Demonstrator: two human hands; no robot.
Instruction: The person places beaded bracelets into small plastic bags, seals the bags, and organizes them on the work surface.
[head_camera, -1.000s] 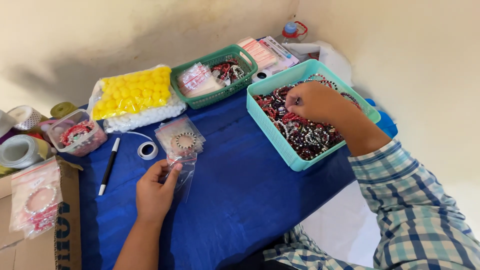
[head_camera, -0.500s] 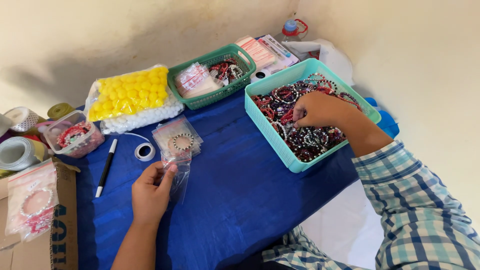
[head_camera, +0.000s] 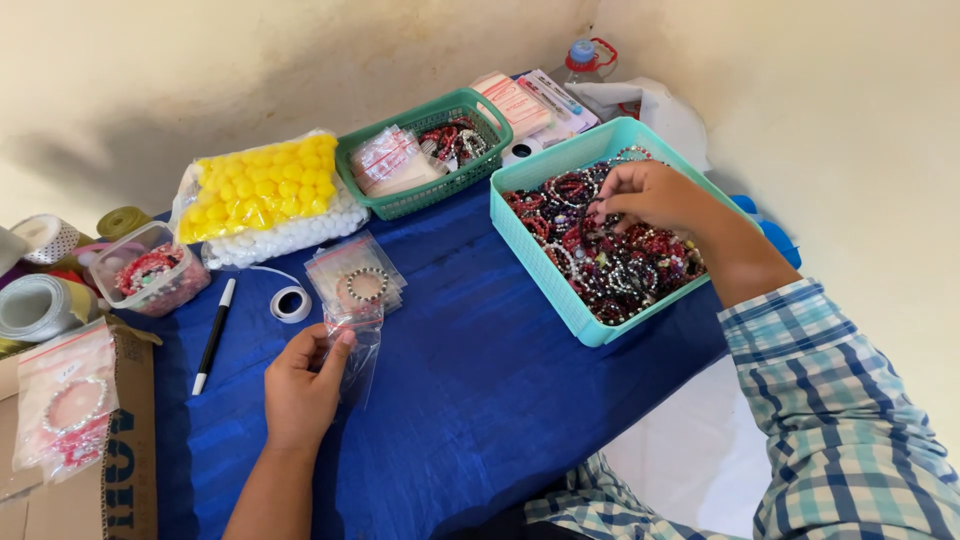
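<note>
Blue cloth (head_camera: 480, 380) covered the surface on which all items lay. The left hand (head_camera: 303, 385) pinched a small clear plastic bag (head_camera: 357, 352) between thumb and fingers, the bag hanging just above the cloth. Just beyond it lay a short stack of similar bags (head_camera: 357, 275), the top one containing a beaded bracelet. The right hand (head_camera: 655, 195) reached into a turquoise basket (head_camera: 560, 290) filled with beaded bracelets (head_camera: 625, 265) in red, dark and pale tones; its fingertips were closed among the beads, though whether a single bracelet was gripped could not be told. A green basket (head_camera: 425, 195) with packets and more bracelets stood behind, to the left of the turquoise one. A bag of yellow and white balls (head_camera: 265, 195) lay further left. A roll of white tape (head_camera: 290, 303) and a black-and-white pen (head_camera: 215, 333) rested near the left hand. A clear tub (head_camera: 150, 270) held more beads at the left edge, beside rolls of ribbon (head_camera: 40, 300). A cardboard box (head_camera: 125, 440) carried bagged bracelets (head_camera: 68, 405).
</note>
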